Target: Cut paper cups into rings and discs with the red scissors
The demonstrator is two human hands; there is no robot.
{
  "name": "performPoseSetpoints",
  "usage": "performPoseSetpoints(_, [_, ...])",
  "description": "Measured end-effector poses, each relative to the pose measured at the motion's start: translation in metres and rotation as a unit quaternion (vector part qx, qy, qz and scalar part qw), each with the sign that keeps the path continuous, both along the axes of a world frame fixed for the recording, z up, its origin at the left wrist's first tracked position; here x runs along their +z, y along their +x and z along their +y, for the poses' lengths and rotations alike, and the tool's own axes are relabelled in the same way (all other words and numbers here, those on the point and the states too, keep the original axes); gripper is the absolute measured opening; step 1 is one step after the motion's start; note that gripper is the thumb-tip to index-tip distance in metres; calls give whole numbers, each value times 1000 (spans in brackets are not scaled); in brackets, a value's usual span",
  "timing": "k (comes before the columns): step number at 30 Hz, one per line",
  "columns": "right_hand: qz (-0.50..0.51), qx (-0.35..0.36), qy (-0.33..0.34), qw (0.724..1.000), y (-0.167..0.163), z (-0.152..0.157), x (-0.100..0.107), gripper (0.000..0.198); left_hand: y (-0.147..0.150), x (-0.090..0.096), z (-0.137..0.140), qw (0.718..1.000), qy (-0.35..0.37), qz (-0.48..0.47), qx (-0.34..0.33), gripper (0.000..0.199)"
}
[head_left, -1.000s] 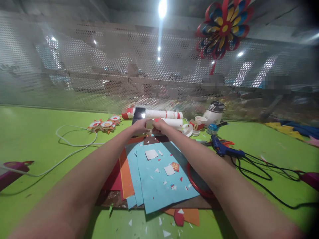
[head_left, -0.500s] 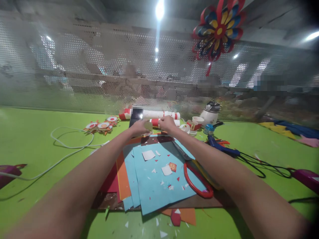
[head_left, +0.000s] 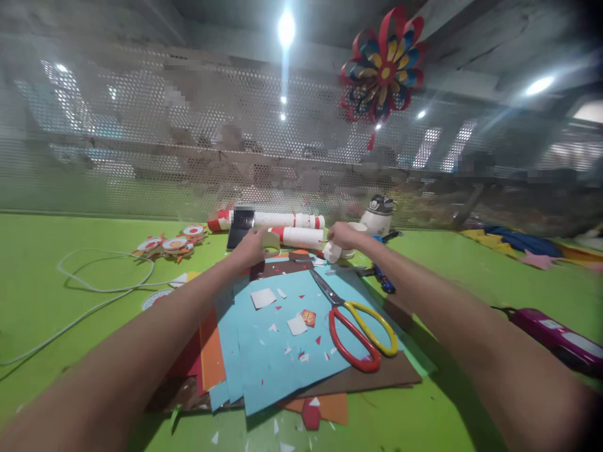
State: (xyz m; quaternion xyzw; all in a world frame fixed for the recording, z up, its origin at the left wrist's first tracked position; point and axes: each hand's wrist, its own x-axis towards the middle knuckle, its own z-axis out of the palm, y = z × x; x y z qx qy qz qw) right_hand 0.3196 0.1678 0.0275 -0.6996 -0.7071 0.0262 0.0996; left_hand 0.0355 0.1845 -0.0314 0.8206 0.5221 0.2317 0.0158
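My left hand [head_left: 251,248] is closed on a pale, round, ring-like piece [head_left: 272,242], just beyond the paper stack. My right hand [head_left: 347,236] is curled over the small white paper cups [head_left: 357,226]; its fingers hide what they grip, if anything. A crumpled-looking white piece [head_left: 332,252] lies under its fingertips. Between my hands lies a white paper tube [head_left: 301,237] with a red end. Open scissors [head_left: 338,300] with one red and one yellow handle rest on light blue paper sheets [head_left: 277,361]. White squares and red-and-white scraps are scattered over the sheets.
A phone [head_left: 241,230] leans against a long red-and-white tube [head_left: 277,220]. Paper flower discs [head_left: 176,245] and a white cable [head_left: 101,306] lie left. A kettle-like jug [head_left: 377,215], a blue-handled tool [head_left: 384,279] and a magenta device [head_left: 558,336] are right. A paper flower [head_left: 386,72] hangs above.
My right hand has moved right, from the red-and-white tube to the paper cups. The scissors, partly behind my right forearm before, now show fully. The camera view has turned slightly right.
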Motion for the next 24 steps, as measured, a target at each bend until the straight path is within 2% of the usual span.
performPoseSetpoints(3, [-21,27,-10,999,7,-9,-9,30,-3,3,-10,1000,14,-11,-5,67])
performPoseSetpoints(7, [-7,41,21,999,19,-28,-15,29,-1,2,-29,998,34,-39,-32,61])
performPoseSetpoints(11, [57,10,67,996,35,-47,-14,29,2,1,-45,994,78,-49,-66,49])
performPoseSetpoints(13, [103,-17,70,992,43,-54,-14,29,4,1,-51,992,93,-49,-75,47])
performPoseSetpoints(19, [239,-53,-3,970,47,-71,-19,28,7,1,-60,991,74,-64,-92,45])
performPoseSetpoints(24, [270,-51,-81,958,39,-81,-23,27,11,-1,-69,992,23,-72,-104,42])
